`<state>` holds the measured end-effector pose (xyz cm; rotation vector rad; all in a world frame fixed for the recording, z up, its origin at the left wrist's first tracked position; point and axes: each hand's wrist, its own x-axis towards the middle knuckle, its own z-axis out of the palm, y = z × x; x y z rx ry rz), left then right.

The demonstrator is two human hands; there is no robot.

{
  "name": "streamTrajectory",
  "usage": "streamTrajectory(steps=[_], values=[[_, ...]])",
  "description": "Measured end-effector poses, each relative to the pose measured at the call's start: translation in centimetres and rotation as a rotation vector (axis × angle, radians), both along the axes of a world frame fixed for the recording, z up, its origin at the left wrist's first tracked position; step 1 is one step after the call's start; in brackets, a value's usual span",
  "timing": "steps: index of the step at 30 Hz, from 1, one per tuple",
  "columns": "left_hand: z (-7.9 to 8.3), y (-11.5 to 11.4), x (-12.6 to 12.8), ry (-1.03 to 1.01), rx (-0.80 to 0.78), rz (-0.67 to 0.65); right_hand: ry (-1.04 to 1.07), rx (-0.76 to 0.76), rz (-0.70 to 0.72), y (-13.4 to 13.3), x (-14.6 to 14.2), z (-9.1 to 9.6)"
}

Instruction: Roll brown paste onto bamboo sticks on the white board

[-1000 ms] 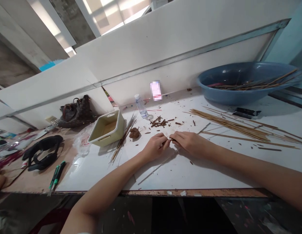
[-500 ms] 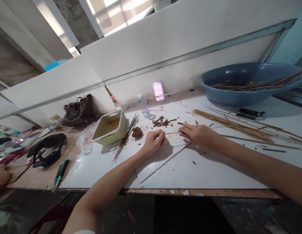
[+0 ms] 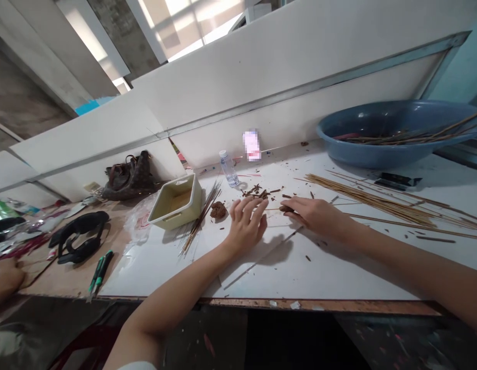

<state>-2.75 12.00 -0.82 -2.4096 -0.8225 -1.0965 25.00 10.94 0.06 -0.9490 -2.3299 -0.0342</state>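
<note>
My right hand [image 3: 317, 216] is closed on a thin stick [image 3: 275, 209], with a bit of brown paste [image 3: 287, 208] under its fingertips. To its left, my left hand [image 3: 246, 223] is open, fingers spread over the white board and close to the stick's other end. Just beyond both hands lie several short brown pieces [image 3: 261, 194]. A brown lump of paste [image 3: 218, 210] sits left of my left hand. Beneath the hands, a long grey stick [image 3: 257, 263] lies slantwise on the board.
A pale green basket [image 3: 172, 220], a clear bottle [image 3: 229, 169] and a bunch of thin sticks [image 3: 198, 223] stand left. At right are a stick bundle [image 3: 369, 200] and a blue basin [image 3: 377, 149]. Cutters [image 3: 99, 272] and another person's hand [image 3: 7, 277] are far left.
My left hand has opened from a pinch on the stick, its fingers now spread apart. My right hand stays nearly in place; brown paste now shows at its fingertips.
</note>
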Motion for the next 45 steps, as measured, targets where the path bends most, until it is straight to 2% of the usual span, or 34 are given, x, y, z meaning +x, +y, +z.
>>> streamTrajectory(steps=[4, 7, 10, 14, 20, 28, 34, 45], values=[[0.1, -0.4, 1.0, 0.13, -0.174, -0.136, 0.054, -0.11, 0.02, -1.4, -2.0, 0.0], [0.1, -0.3, 1.4, 0.075, -0.252, -0.201, 0.056, -0.172, 0.016, -2.0, -2.7, -0.1], [-0.1, -0.1, 1.4, 0.026, -0.319, -0.254, 0.057, -0.147, 0.029, -2.0, -2.6, -0.4], [-0.7, 0.2, 1.1, -0.009, -0.388, -0.253, 0.072, -0.158, 0.032, -1.9, -2.5, -0.5], [-1.2, 0.5, 1.1, 0.0, -0.37, -0.206, 0.03, -0.255, 0.055, -1.9, -2.1, -0.3], [-0.2, 0.3, 1.1, -0.006, -0.404, -0.22, 0.003, -0.151, 0.045, -1.2, -1.7, -1.2], [-0.3, 0.4, 1.1, 0.056, -0.432, -0.222, -0.025, -0.13, 0.034, -1.2, -1.7, -1.8], [-1.0, 1.2, 0.7, -0.066, -0.466, -0.269, -0.205, 0.012, 0.097, -1.3, -1.4, -0.7]])
